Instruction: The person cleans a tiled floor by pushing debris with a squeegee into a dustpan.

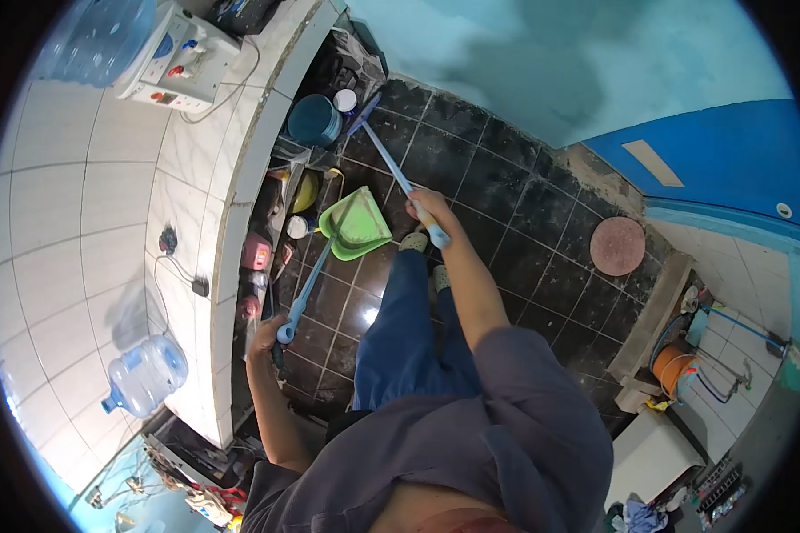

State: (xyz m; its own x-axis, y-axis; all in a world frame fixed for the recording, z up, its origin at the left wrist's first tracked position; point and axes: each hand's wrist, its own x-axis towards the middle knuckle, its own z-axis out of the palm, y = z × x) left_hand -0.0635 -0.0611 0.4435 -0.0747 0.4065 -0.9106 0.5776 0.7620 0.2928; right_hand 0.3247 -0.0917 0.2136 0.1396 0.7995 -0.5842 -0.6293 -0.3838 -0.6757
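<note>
My right hand (431, 218) grips the light-blue handle of a broom (391, 163) near its upper end. The broom's narrow blue head rests near the foot of the counter, by a blue bucket (315, 121); its bristles are hard to make out. At the left, my left hand (267, 338) is closed round the end of the dustpan's blue handle, its fingers partly hidden. The green dustpan (356, 224) is tilted in front of the shelf opening, its pan facing up. Between the two tools lies dark tiled floor (418, 147).
A white-tiled counter (200, 213) runs along the left, carrying a water dispenser (187, 62) and a large water bottle (147, 375). Jars and containers crowd the shelf beneath. A round pink mat (618, 247) lies right, near a blue door (720, 155) and a raised ledge (653, 320).
</note>
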